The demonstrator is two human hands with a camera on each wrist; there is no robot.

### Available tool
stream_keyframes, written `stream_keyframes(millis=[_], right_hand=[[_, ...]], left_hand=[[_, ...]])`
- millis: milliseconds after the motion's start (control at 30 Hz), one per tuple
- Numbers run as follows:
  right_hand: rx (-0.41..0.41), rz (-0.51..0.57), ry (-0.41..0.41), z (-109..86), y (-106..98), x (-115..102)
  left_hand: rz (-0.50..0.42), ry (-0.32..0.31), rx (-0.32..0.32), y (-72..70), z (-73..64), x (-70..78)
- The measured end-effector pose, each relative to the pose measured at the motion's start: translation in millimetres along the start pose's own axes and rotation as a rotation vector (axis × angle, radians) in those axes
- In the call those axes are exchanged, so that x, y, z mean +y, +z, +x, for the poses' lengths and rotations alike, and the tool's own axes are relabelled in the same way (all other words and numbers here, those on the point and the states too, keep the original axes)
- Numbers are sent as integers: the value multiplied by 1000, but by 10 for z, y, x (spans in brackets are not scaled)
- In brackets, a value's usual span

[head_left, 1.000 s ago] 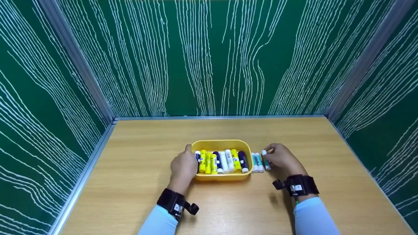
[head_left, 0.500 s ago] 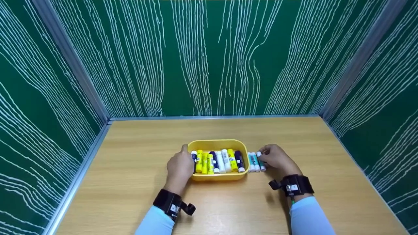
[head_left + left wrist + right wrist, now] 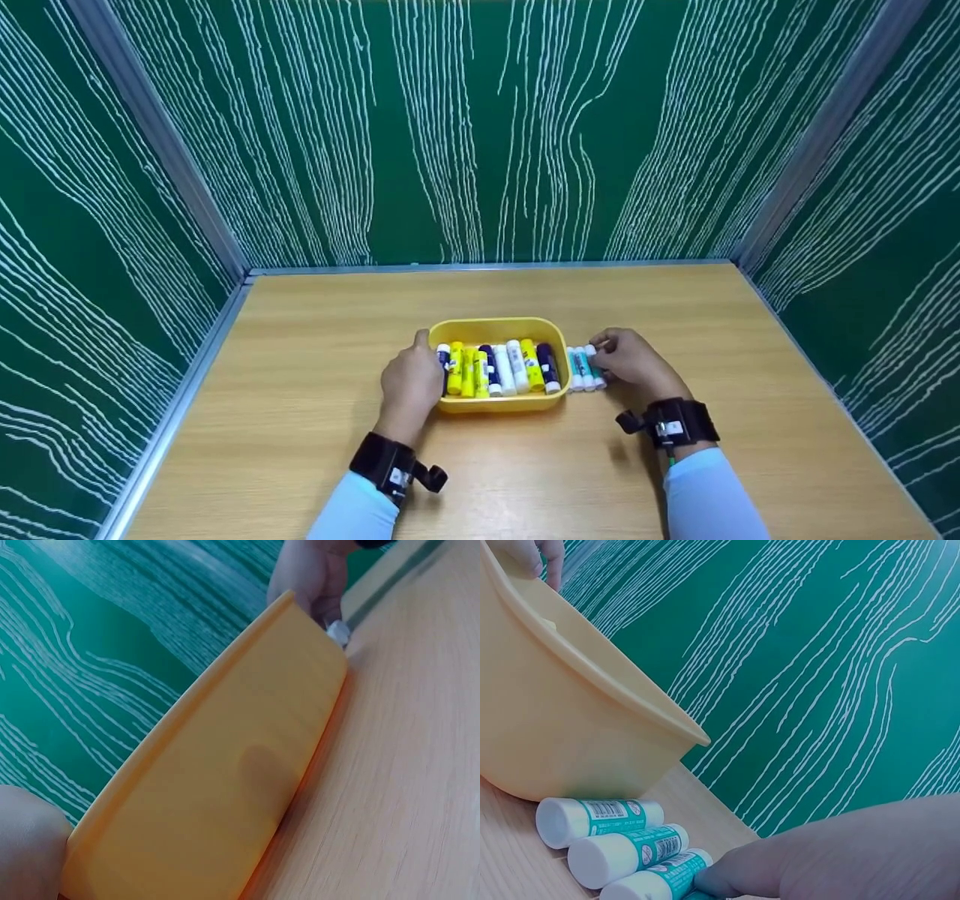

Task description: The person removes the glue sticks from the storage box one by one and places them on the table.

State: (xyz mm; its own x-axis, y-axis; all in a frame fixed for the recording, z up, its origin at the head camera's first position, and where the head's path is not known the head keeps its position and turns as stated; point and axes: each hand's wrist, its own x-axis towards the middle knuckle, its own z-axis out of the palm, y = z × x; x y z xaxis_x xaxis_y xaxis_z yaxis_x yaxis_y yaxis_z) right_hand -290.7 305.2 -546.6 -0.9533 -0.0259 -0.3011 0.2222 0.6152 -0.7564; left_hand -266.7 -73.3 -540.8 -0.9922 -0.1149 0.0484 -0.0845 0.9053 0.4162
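Observation:
In the head view, my left hand [image 3: 412, 377] grips the left end of a yellow plastic basket [image 3: 499, 406], fingers at its rim. Inside lies a row of glue sticks: yellow ones [image 3: 456, 367], white ones [image 3: 504, 370] and dark blue ones [image 3: 548, 367]. Against the basket's right side, teal-and-white glue sticks [image 3: 583, 370] lie side by side on the table. My right hand [image 3: 634, 360] pinches the outermost of these near its far end. The right wrist view shows their white ends [image 3: 596, 862] and my finger [image 3: 742, 870] on that outer stick, covering part of it.
The wooden table [image 3: 315, 337] is bounded by green panels [image 3: 420, 135] with white wavy lines, at the back and both sides. A metal strip [image 3: 487, 268] runs along the table's back edge. Each wrist wears a black camera strap [image 3: 681, 422].
My right hand has moved the outer teal-and-white glue stick left, closing the gap to the others beside the basket. My left hand stays on the basket. The head view has shifted slightly.

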Motion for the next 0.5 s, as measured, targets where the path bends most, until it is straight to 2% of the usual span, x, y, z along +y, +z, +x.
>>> stream_keyframes(millis=[200,433,500], right_hand=[[-2,23,16,-14,-12,-7],[-4,-30,-55,-19,-57,18],[-4,-31,-41,-28,-66,12]], left_hand=[[-2,-3,-2,-2,-1,-1],[18,37,41,-10,-19,-10],[21,28,31,-12,-17,-6]])
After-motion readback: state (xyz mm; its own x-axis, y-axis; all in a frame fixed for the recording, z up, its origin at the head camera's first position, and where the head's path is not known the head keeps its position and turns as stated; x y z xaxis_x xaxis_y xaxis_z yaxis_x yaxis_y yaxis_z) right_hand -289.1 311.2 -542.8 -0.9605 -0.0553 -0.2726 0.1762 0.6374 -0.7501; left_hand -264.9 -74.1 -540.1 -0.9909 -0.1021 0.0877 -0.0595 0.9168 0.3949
